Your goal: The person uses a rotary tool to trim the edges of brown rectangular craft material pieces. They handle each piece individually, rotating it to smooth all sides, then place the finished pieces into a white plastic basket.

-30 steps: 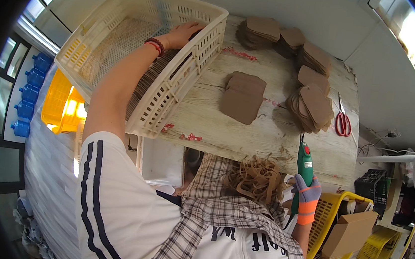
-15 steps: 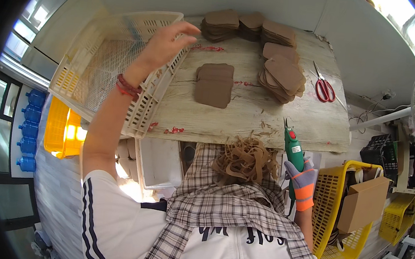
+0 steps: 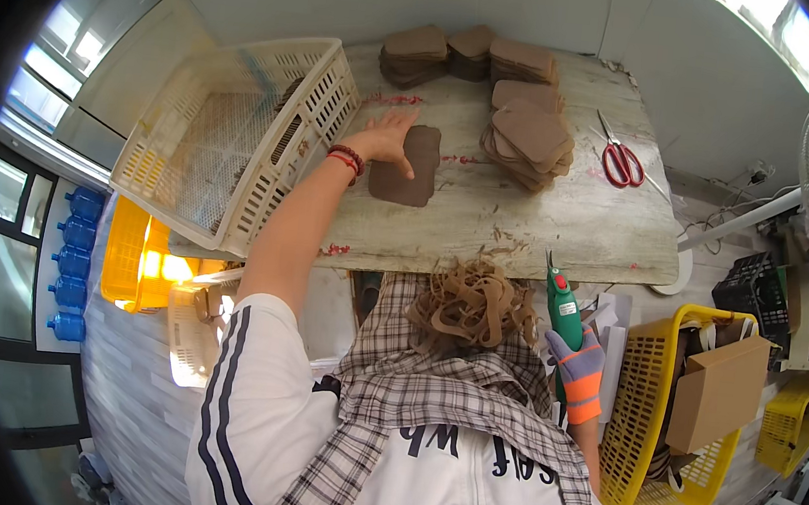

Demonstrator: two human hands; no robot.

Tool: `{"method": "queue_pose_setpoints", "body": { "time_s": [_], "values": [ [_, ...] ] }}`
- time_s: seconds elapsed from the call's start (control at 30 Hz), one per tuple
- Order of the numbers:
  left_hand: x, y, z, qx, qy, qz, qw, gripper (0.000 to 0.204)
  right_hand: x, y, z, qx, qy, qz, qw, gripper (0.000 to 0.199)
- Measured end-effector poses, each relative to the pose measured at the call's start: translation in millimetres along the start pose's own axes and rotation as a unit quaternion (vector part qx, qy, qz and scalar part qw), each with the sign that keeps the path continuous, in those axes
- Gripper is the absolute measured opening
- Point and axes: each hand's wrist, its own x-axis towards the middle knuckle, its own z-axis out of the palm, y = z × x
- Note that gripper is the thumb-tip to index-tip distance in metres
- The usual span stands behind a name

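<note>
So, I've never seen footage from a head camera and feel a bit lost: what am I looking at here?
There's no robot, just a person's two hands. A wide fisheye camera worn on the head looks down, which makes straight edges bend.

The bare left hand is open over flat brown pieces on the table; whether it presses on them is hard to tell. The gloved right hand holds a green tool.

Also on the table are brown stacks, red-handled scissors and a white crate. Brown strips lie tangled near the lap.
</note>
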Motion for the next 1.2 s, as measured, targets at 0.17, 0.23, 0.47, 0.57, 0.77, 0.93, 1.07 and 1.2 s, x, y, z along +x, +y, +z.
{"method": "queue_pose_setpoints", "body": {
  "time_s": [0.17, 0.23, 0.47, 0.57, 0.77, 0.93, 1.07, 1.2],
  "values": [
    [1, -11, 16, 0.013, -0.012, -0.034, 0.999, 0.12, 0, 4, 3, -0.004, -0.001, -0.001, 1.0, 0.043],
    [-4, -9, 19, -0.034, 0.007, -0.044, 0.998, 0.115, 0, 5, 2, 0.003, 0.0, 0.0, 1.0, 0.042],
    [-34, -13, 32, -0.129, 0.092, -0.041, 0.987, 0.093, 3, -4, 11, 0.003, -0.027, -0.02, 0.999, 0.042],
    [-43, -6, 25, -0.159, 0.067, -0.086, 0.981, 0.091, 5, -1, 13, -0.028, -0.034, -0.036, 0.998, 0.043],
    [-74, 11, 19, -0.224, 0.167, 0.015, 0.96, 0.073, -1, -2, 13, -0.013, -0.04, -0.037, 0.998, 0.042],
    [-104, 22, 14, -0.152, 0.289, 0.139, 0.935, 0.052, -5, -7, 12, 0.022, -0.037, -0.008, 0.999, 0.041],
    [-105, 7, 36, -0.054, 0.273, 0.081, 0.957, 0.041, -1, -2, 15, 0.018, -0.048, -0.005, 0.999, 0.039],
    [-98, 9, 42, 0.011, 0.237, 0.058, 0.97, 0.033, 3, 8, 15, -0.004, -0.035, -0.025, 0.999, 0.038]
  ]
}}
